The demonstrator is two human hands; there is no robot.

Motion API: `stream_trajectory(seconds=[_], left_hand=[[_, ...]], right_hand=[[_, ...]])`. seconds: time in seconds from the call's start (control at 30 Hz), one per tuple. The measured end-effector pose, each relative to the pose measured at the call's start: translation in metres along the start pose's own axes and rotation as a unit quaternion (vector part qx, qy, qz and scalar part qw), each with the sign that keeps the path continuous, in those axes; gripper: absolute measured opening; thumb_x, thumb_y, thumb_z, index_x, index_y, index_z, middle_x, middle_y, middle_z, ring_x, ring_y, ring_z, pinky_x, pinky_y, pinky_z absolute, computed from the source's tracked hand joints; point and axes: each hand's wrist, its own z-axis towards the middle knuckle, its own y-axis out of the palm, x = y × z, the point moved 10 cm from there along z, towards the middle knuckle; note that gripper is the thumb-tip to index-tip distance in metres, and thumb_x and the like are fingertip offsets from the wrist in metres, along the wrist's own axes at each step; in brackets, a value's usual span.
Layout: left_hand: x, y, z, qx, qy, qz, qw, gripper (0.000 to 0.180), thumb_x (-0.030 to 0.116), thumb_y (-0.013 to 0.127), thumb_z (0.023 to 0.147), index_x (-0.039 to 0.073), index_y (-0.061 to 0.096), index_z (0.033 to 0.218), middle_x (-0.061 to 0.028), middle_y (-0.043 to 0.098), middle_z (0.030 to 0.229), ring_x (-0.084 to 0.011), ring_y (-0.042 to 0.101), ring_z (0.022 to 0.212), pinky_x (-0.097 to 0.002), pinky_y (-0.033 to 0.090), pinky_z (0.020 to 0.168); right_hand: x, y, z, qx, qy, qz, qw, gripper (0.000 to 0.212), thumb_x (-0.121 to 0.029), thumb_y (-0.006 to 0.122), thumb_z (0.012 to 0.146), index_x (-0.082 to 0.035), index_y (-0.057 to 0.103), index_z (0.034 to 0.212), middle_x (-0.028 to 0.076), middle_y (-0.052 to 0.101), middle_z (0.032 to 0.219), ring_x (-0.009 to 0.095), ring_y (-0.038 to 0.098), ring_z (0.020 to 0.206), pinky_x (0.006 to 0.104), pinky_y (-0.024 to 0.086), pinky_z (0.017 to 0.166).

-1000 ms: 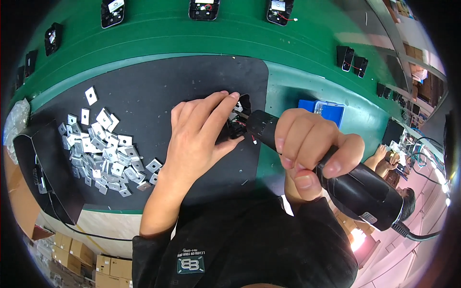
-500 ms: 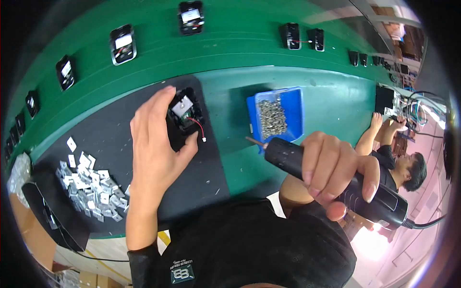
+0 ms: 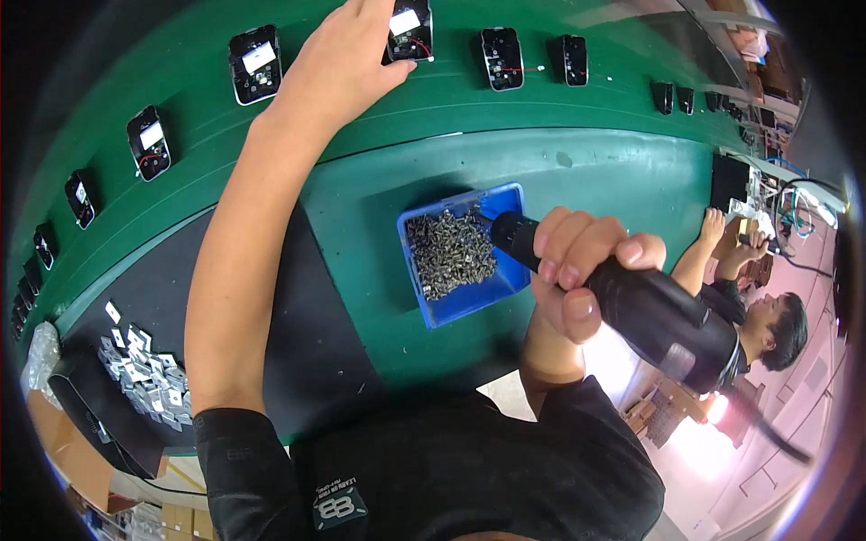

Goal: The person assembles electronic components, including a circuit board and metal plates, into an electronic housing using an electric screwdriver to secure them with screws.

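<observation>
My left hand (image 3: 347, 59) reaches far across the green conveyor belt (image 3: 451, 99) and rests on a small black device (image 3: 410, 32) with a white patch and a red wire. My right hand (image 3: 577, 266) grips a black electric screwdriver (image 3: 649, 311); its tip hangs over a blue tray (image 3: 469, 302) filled with small screws (image 3: 448, 252). More black devices of the same kind, such as one (image 3: 255, 63) to the left and one (image 3: 502, 59) to the right, lie in a row on the belt.
A black mat (image 3: 298, 334) lies at the near left with a heap of small silver plates (image 3: 144, 379) on it. Another person (image 3: 758, 320) sits at the right, hands on the bench. A black box (image 3: 729, 180) stands by them.
My left hand has lifted the black device off the mat and carried it out onto the belt. My right hand has swung the screwdriver over the blue screw tray.
</observation>
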Motion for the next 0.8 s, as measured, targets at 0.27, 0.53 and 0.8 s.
stream_trajectory(seconds=[0.27, 0.53, 0.8], left_hand=[[0.103, -0.004, 0.017, 0.022, 0.213, 0.053, 0.975, 0.058, 0.026, 0.077, 0.073, -0.003, 0.051, 0.116, -0.0179, 0.056, 0.106, -0.0312, 0.053, 0.107, -0.0418, 0.042, 0.097], [0.085, 0.064, 0.026, -0.017, 0.158, 0.156, 0.975, 0.042, 0.017, 0.077, 0.068, 0.0, 0.062, 0.104, -0.0121, 0.063, 0.102, -0.0232, 0.064, 0.093, -0.0333, 0.049, 0.081], [0.063, -0.088, -0.093, 0.029, 0.091, -0.032, 0.995, 0.066, 0.012, 0.075, 0.068, -0.004, 0.049, 0.127, -0.0197, 0.052, 0.113, -0.0343, 0.056, 0.104, -0.0378, 0.048, 0.089]], right_hand=[[-0.006, 0.016, 0.004, -0.094, -0.032, -0.083, 0.992, 0.047, 0.002, 0.073, 0.076, -0.011, 0.044, 0.112, 0.004, 0.057, 0.075, 0.02, 0.058, 0.061, 0.0351, 0.05, 0.061], [-0.001, 0.025, 0.0, -0.059, -0.013, -0.112, 0.992, 0.047, -0.005, 0.075, 0.079, -0.013, 0.043, 0.113, 0.003, 0.057, 0.075, 0.019, 0.057, 0.06, 0.0344, 0.048, 0.059], [-0.042, 0.025, -0.008, -0.004, -0.075, -0.073, 0.995, 0.047, -0.024, 0.077, 0.081, -0.02, 0.054, 0.122, -0.005, 0.052, 0.076, 0.009, 0.047, 0.059, 0.0279, 0.039, 0.062]])
